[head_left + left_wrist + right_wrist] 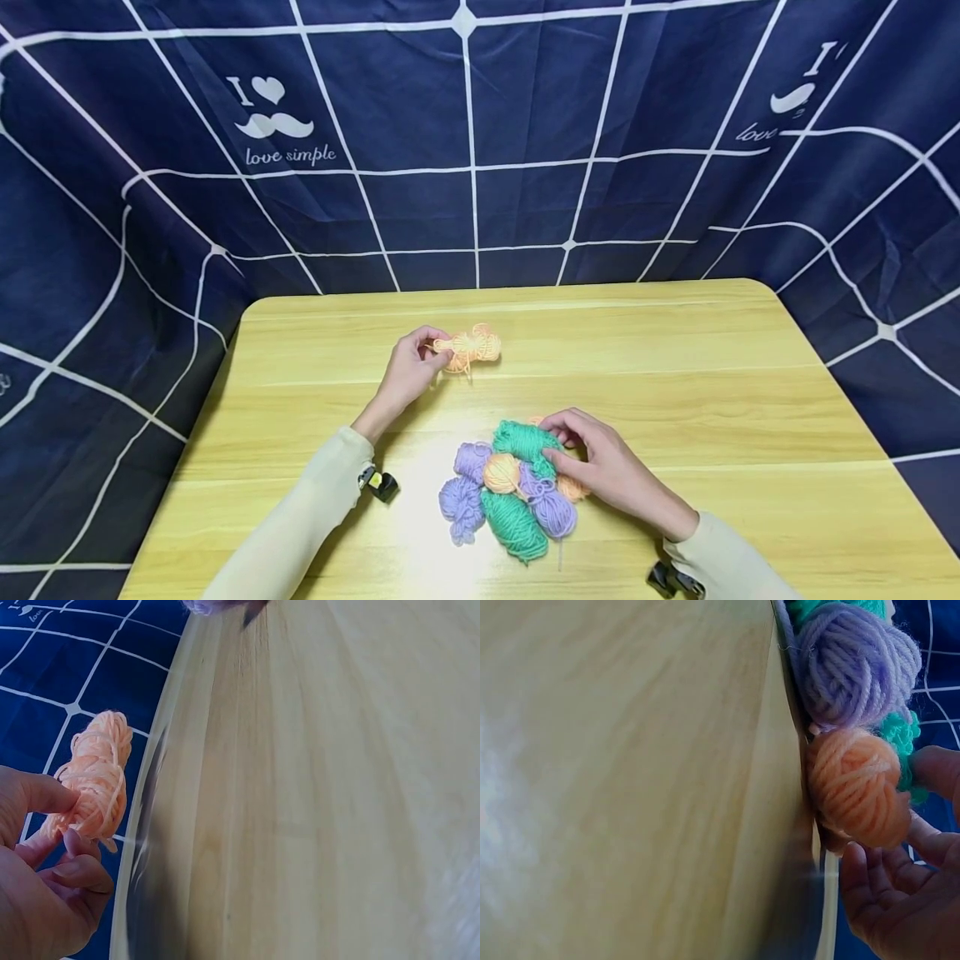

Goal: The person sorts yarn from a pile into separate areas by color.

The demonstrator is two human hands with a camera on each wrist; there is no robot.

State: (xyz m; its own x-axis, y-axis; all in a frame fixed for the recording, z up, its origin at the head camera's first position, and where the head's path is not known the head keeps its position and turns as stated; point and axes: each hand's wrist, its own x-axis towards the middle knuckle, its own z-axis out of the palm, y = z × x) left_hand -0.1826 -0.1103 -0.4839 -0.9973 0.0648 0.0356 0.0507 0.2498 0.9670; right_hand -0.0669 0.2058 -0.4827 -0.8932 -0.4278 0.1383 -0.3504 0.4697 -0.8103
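My left hand (411, 367) pinches one end of a peach yarn skein (477, 347) over the far middle of the table. In the left wrist view the thumb presses on the wound strands of that skein (97, 776). At the near pile, my right hand (606, 462) has thumb and fingers around the right end of a green yarn skein (519, 439) lying on top. From the right wrist, an orange yarn ball (855, 784) shows beside the fingers, with the green skein (901, 739) partly hidden behind it.
The pile also has purple yarn balls (462, 502), another green skein (514, 525) and a peach ball (501, 473). All rest on a light wooden table (712, 375). A dark blue cloth (525, 100) with white lines hangs around its back and sides.
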